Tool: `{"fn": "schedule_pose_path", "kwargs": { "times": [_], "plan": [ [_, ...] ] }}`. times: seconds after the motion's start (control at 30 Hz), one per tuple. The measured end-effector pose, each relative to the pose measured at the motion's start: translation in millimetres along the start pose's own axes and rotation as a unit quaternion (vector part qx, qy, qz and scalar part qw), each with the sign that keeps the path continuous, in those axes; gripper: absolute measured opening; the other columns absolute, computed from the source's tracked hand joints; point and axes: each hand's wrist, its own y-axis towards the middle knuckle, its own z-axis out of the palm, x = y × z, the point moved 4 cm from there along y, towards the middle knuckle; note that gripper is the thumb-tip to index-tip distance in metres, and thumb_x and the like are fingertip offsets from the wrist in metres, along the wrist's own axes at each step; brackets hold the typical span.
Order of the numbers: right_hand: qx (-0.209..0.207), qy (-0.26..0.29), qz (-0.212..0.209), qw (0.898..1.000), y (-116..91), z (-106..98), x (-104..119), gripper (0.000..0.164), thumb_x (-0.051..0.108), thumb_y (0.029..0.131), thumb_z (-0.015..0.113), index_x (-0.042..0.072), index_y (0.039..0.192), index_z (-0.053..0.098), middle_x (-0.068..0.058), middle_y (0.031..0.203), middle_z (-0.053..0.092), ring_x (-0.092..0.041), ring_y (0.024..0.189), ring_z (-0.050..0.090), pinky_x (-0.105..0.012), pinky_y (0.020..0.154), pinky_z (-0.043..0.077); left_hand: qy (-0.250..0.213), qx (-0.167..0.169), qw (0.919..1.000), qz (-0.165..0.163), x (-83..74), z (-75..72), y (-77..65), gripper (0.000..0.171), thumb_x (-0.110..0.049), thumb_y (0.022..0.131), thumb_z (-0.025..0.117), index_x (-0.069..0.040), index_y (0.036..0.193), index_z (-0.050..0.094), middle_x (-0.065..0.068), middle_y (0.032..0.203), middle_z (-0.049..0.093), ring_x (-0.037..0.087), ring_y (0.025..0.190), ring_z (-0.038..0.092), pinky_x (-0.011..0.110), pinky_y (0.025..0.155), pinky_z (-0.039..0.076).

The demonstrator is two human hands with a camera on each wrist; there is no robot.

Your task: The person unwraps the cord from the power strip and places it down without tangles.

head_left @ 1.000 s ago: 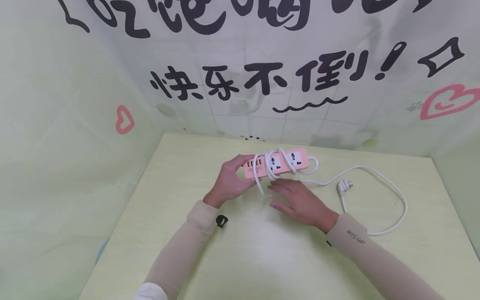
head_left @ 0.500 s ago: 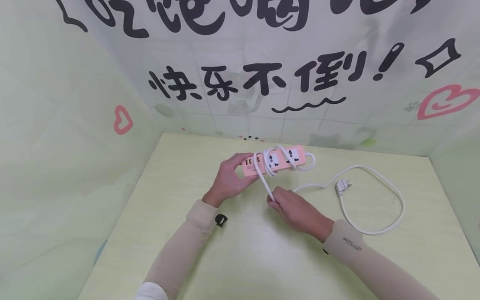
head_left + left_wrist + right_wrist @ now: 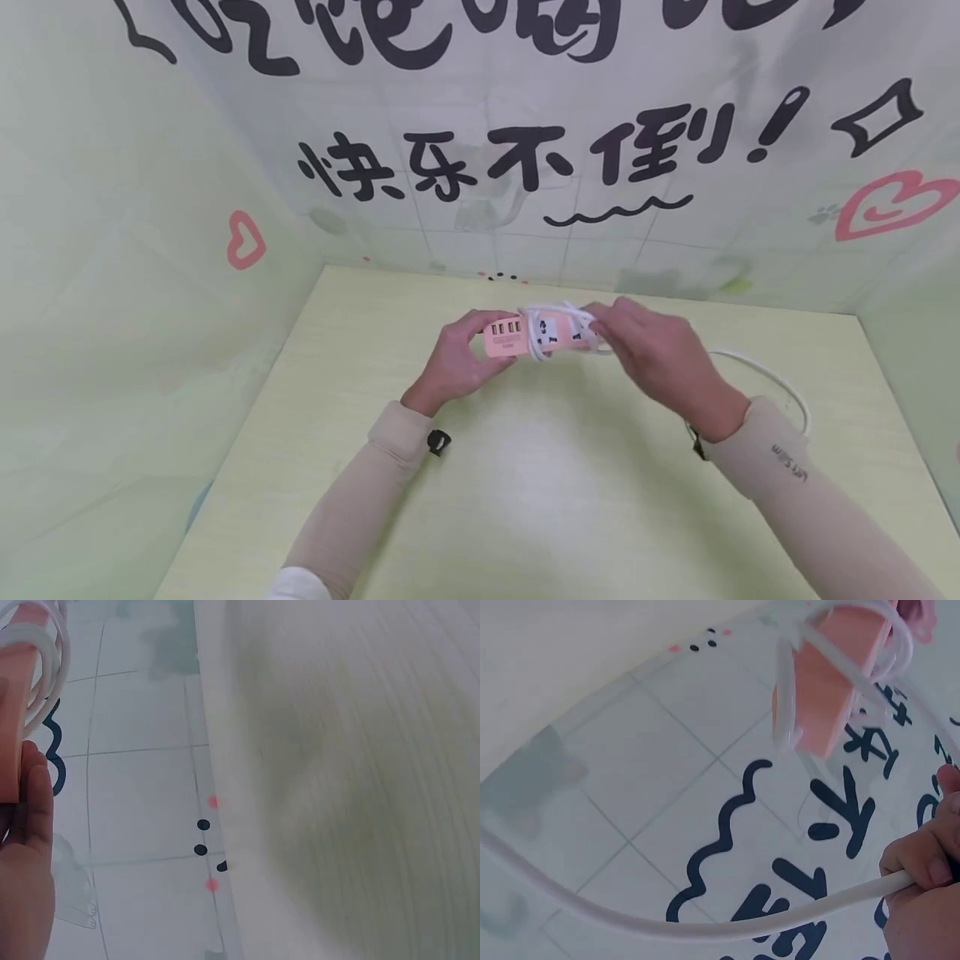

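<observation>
So the left hand has a firm grip on one end of a pink power strip, thumb along the near edge and fingers round the far one. The strip's up over the table, roughly in the middle towards the back edge, lying nearly level across the head view. Four USB slots show at the held end, then two white socket panels further along, the right-hand one partly hidden by cord and fingers.

White cord is looped round the strip's middle and right end, kinda messy. The right hand is up by that right end, pinching the cord between thumb and fingers. In the head view it overlaps the strip, but the right wrist view shows a gap between the two, with a slack curve of cord running off from the pinch. More cord lies in an arc on the table, passing behind the right arm.

Both arms have beige sleeves, with some small lettering on the right one. Black bits poke out at both wrists. Behind it all is a pale wall with big black Chinese characters, a wavy line and pink hearts
</observation>
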Motion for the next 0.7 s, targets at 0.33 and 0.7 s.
{"fn": "schedule_pose_path", "kwargs": {
  "times": [0.33,0.7],
  "plan": [
    [-0.002,0.027,0.093,0.995,21.3,-12.5,-51.7,0.022,0.002,0.093,0.07,0.004,0.114,0.076,-0.01,0.082,0.073,-0.018,0.068,0.064,-0.036,0.064,0.052,-0.043,0.046,0.998,0.0,-5.8,6.4,-3.7,0.057,-0.005,0.078,0.084,-0.013,0.132,0.066,0.005,0.126,0.071,0.023,0.118,0.065,0.05,0.108,0.05],
    [0.146,0.042,0.168,0.974,-14.1,13.5,-75.6,0.018,0.011,0.098,0.066,0.004,0.111,0.078,-0.015,0.102,0.079,-0.033,0.093,0.077,-0.051,0.081,0.061,-0.11,0.028,0.9931,-0.032,-5.5,-3.1,-1.8,0.057,0.001,0.08,0.082,-0.009,0.134,0.063,0.008,0.128,0.069,0.023,0.12,0.062,0.046,0.115,0.046]
  ]
}}
